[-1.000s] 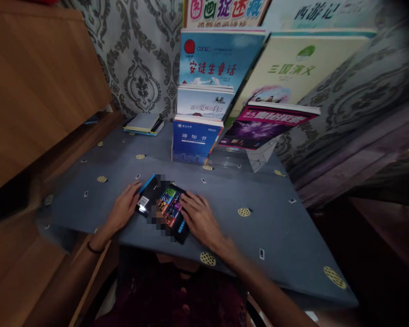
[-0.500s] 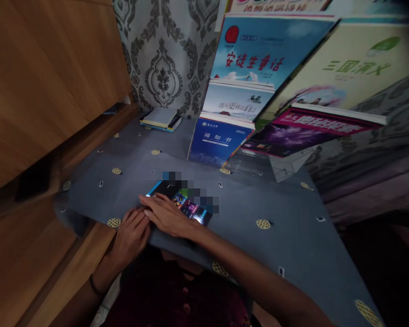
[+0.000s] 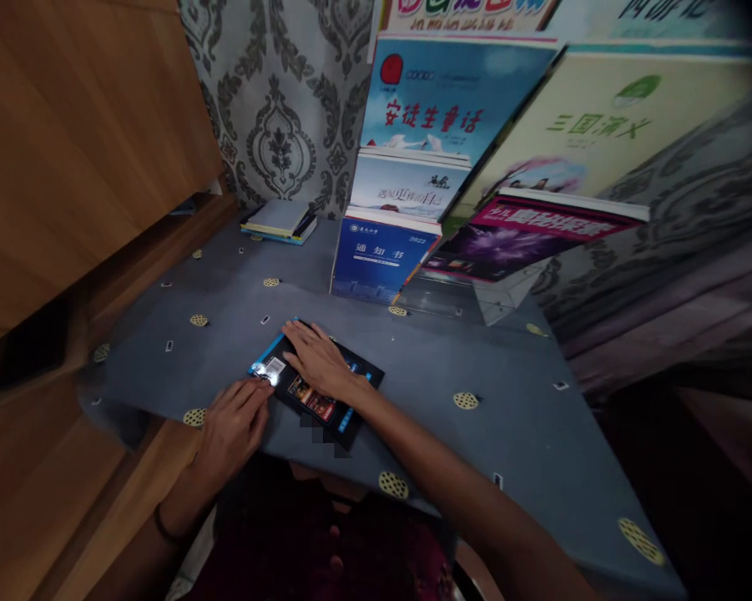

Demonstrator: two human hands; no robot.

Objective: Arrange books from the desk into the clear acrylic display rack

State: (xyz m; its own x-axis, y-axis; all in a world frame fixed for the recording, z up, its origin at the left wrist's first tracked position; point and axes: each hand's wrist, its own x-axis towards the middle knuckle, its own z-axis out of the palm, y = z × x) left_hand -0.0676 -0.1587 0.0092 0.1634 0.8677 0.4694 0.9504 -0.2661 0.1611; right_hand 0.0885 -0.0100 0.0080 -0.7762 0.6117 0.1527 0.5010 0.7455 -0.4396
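Observation:
A black book (image 3: pixel 293 387) with a blue edge, a white barcode and small colour pictures lies flat near the front edge of the cloth-covered table. My right hand (image 3: pixel 316 359) rests on its cover, fingers stretched out flat towards the far edge, hiding part of the pictures. At the book's left corner is my left hand (image 3: pixel 234 417), palm down, its fingers extended and fingertips at the corner. Whether its thumb reaches under the book is hidden. A patch by the near edge is pixelated.
Behind the book stands a clear rack (image 3: pixel 497 300) of upright books, with a blue booklet (image 3: pixel 381 263) at its lower left. A small stack of books (image 3: pixel 280 219) lies by the patterned wall. A wooden cabinet (image 3: pixel 93 108) borders the table (image 3: pixel 476 451) on the left.
My right hand has moved up and across the book, apart from my left hand. More of the cover, including the barcode, now shows. The view has shifted slightly.

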